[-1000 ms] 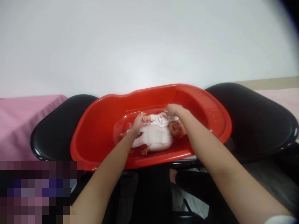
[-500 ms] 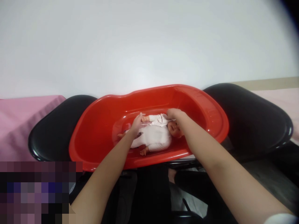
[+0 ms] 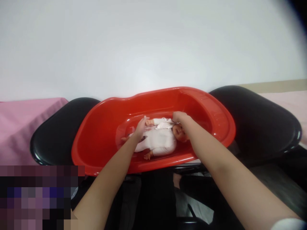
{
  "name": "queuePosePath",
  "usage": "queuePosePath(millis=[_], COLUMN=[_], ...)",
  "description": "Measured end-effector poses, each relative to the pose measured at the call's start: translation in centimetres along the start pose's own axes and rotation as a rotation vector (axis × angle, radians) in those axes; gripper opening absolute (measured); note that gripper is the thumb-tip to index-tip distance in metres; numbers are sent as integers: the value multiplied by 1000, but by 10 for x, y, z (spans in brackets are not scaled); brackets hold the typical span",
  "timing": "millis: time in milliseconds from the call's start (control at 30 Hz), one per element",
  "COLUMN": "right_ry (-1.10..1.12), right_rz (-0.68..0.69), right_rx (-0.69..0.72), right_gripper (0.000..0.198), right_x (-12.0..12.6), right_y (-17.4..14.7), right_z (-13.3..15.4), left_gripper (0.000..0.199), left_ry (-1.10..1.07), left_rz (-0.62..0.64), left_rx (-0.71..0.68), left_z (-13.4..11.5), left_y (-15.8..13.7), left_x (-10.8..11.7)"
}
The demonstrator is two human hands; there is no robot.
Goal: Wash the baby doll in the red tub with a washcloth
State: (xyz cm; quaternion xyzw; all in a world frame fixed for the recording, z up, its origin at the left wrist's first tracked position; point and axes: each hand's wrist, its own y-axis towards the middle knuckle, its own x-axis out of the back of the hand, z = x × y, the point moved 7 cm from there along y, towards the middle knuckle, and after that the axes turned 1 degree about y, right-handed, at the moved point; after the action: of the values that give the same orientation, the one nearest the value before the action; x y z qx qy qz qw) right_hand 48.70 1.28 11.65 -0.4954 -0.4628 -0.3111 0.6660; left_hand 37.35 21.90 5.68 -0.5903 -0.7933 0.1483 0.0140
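Note:
A baby doll [image 3: 160, 140] in white clothes lies on its back inside a red baby bathtub [image 3: 96, 137], with its head to the right. Shallow, clear water seems to surround it. My left hand [image 3: 141, 126] is at the doll's far hand, its thumb up beside it and its fingers apparently around the underside of the wrist. Beside the doll's head, my right hand [image 3: 179, 117] is closed on bunched white cloth [image 3: 165, 124] at the far shoulder. My right wrist covers part of the doll's head, and my left forearm hides part of its legs.
Black rounded seats or stands flank the tub on the left [image 3: 56, 131] and right [image 3: 259, 124]. A pink-covered surface [image 3: 21, 121] lies at far left, a paler one [image 3: 287, 102] at far right. Behind the tub is a white surface [image 3: 144, 48]. My dark-clothed legs show below.
My right hand has shifted very slightly to the right, and the bunched cloth has moved a little with it. My left hand and the doll stay almost in place.

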Motion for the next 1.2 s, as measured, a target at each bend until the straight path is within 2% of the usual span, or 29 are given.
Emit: queuePosePath(millis=[133,233,400,500,533,600,667,700,733,800,867,967,1067,1167,1200], right_ry=[101,156,-70,-55,-2,185,480,654,828,1103,1218,1167,994,696,573], right_rz=[-3,24,102,71,22,-180,-415,-489,-514,-454,-361,-203,-81,-173,-213], right_rx=[-20,0,141,113,85,23,-8,3,45,190,355,587,733,754,752], right_gripper=[51,64,37,19,15,16,15,15,14,8,7,11,19,18,24], right_x=[-1,0,-8,-8,-4,13,31,37,40,41,40,33,20,10,7], right_y=[1,0,-1,5,7,11,9,7,5,0,-11,-30,-41,-37,-35], right_z=[-3,6,25,17,12,3,-3,-3,2,22,49,90,117,121,120], left_gripper=[46,46,47,47,46,45,46,46,46,47,47,51,56,57,56], left_ry=[-4,3,9,9,7,-1,-4,-4,-6,-22,-62,-146,-207,-194,-160], left_rz=[11,13,8,14,12,5,-3,-3,2,14,12,8,41,41,28], left_rx=[-16,-26,-24,-29,-29,-25,-17,-11,-6,2,7,3,-31,-41,-35], left_z=[1,1,1,1,1,2,2,2,2,2,1,0,-2,-1,0], left_y=[2,2,1,2,2,2,3,4,4,5,5,3,2,2,2], left_x=[0,-1,1,1,1,1,2,2,2,1,2,3,1,1,2])
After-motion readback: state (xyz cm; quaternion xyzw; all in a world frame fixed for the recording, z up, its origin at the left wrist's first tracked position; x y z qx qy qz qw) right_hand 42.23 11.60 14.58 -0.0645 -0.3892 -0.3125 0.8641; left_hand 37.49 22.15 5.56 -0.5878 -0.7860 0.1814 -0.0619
